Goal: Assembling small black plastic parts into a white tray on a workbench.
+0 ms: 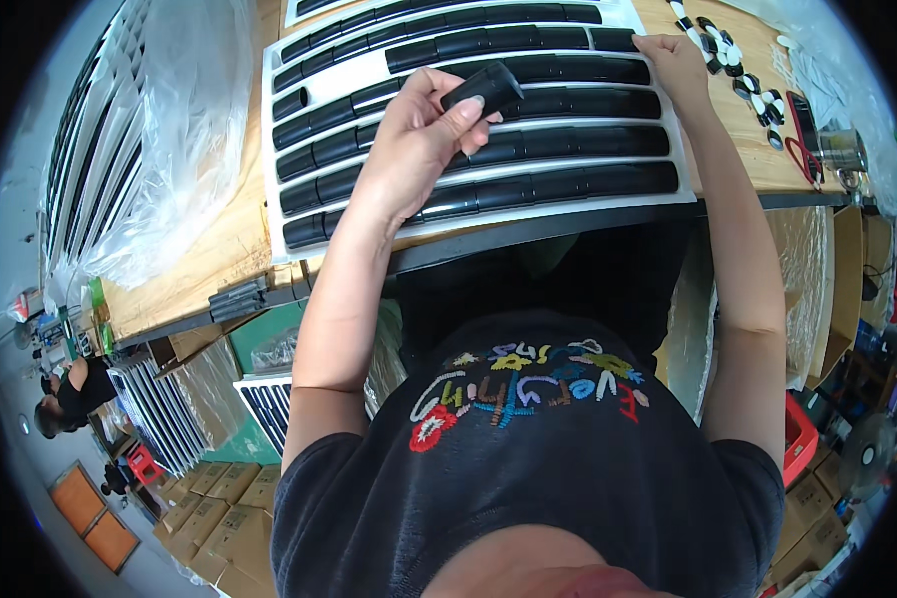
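Note:
My left hand [416, 145] is closed around a short, glossy black cylinder [486, 90], held tilted above a white tray [354, 76]. Its right end faces up and looks hollow. Rows of similar black cylinders [558, 187] lie end to end in the tray's grooves. At the tray's far right, my right hand [676, 66] has its fingers drawn together on the end of another black cylinder [613, 40], the last in its row. Part of that row's left side shows bare white, and a single cylinder [290, 103] lies by itself at the left of a nearer row.
Loose black and white round caps [720, 48] lie scattered on the wooden table [204, 234] at right, with red-handled scissors [803, 159] and a metal cup [843, 149]. Stacked trays under clear plastic [194, 110] stand left. Cardboard boxes [214, 523] and other people [78, 394] are farther off.

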A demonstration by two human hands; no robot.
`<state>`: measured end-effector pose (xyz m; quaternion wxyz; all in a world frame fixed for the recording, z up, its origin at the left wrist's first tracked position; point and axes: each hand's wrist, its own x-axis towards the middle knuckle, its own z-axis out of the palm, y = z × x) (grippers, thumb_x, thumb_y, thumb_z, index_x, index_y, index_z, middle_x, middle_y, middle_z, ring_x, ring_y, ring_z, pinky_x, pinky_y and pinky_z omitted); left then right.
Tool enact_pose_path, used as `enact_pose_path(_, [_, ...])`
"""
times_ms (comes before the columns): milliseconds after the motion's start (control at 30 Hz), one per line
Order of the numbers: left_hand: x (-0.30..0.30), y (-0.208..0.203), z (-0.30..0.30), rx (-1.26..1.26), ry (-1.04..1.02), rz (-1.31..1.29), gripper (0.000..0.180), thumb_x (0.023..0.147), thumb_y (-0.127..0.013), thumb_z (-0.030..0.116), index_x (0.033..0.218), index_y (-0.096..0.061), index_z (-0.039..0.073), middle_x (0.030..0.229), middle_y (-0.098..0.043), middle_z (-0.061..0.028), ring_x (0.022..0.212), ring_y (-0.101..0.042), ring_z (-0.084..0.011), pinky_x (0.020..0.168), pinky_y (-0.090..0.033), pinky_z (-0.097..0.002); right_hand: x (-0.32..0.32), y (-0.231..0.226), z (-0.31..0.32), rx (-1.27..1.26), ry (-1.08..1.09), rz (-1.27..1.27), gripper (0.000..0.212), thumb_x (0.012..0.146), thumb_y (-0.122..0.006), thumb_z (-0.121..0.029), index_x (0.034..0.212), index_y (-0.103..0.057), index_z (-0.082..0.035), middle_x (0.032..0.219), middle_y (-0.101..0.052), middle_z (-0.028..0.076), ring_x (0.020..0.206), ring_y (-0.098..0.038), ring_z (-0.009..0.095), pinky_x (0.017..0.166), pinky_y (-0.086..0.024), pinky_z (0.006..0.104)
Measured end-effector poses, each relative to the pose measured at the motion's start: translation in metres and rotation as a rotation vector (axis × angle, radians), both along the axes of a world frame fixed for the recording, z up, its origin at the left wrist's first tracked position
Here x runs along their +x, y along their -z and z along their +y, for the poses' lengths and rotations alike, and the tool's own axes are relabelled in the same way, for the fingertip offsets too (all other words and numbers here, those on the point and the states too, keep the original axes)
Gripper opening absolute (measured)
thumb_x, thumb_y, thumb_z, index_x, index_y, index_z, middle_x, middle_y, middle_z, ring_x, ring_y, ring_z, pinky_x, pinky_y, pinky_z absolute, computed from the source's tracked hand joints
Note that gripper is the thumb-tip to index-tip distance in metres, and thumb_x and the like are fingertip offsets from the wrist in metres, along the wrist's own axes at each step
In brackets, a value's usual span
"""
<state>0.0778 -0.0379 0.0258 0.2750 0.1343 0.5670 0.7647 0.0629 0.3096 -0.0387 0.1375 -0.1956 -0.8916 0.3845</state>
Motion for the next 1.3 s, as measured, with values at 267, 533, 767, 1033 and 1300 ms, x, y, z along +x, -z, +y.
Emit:
enact_pose_path(267, [0.023, 0.003, 0.018, 0.009, 0.034, 0.03, 0.014, 0.097, -0.057, 0.01, 0.107, -0.05, 0.004, 0.087, -0.064, -0.0079, 0.075, -0.058, -0.0093, 0.068, -0.047, -0.0225, 0.035, -0.068, -0.082, 0.004, -0.29, 0.269, 0.054, 0.102, -0.035, -0.046, 0.108, -0.068, -0.003, 0.096, -0.067, 0.009, 0.089, -0.063, 0.017, 0.084, -0.046, 0.0295])
enact_pose_path(533, [0.07, -0.022, 0.045, 0.024, 0.122, 0.037, 0.011, 0.1, -0.052, 0.011, 0.107, -0.049, 0.005, 0.091, -0.05, -0.0005, 0.065, -0.037, -0.0055, 0.06, -0.034, -0.0198, 0.085, -0.105, -0.157, -1.285, -0.535, -0.19, 0.063, 0.104, -0.026, -0.049, 0.115, -0.064, 0.0, 0.099, -0.067, 0.012, 0.092, -0.064, 0.02, 0.086, -0.047, 0.0323])
enact_pose_path(767, [0.095, -0.03, 0.04, 0.06, 0.108, 0.129, 0.014, 0.099, -0.051, 0.01, 0.112, -0.046, 0.004, 0.089, -0.049, 0.0007, 0.066, -0.039, -0.005, 0.059, -0.034, -0.0192, 0.106, -0.106, -0.172, -1.074, -0.524, 0.027, 0.065, 0.103, -0.028, -0.046, 0.095, -0.071, 0.001, 0.079, -0.067, 0.011, 0.073, -0.062, 0.015, 0.073, -0.05, 0.0277])
enact_pose_path(1033, [0.075, -0.011, 0.041, 0.134, 0.107, -0.147, 0.007, 0.101, -0.048, 0.012, 0.104, -0.048, 0.006, 0.085, -0.047, 0.0004, 0.068, -0.04, -0.0066, 0.06, -0.034, -0.0217, 0.091, -0.089, -0.163, -1.026, -0.545, -0.015, 0.063, 0.105, -0.019, -0.046, 0.116, -0.064, -0.003, 0.1, -0.068, 0.008, 0.095, -0.063, 0.014, 0.093, -0.045, 0.028])
enact_pose_path(1300, [0.031, 0.006, 0.024, -0.242, 0.05, 0.205, 0.02, 0.102, -0.049, 0.024, 0.112, -0.049, 0.007, 0.094, -0.057, -0.0055, 0.078, -0.056, -0.0133, 0.074, -0.047, -0.0272, 0.101, -0.069, -0.131, -0.576, -0.309, 0.065, 0.023, 0.094, -0.063, -0.017, 0.114, -0.065, -0.005, 0.081, -0.061, -0.004, 0.069, -0.051, 0.003, 0.062, -0.039, 0.0169])
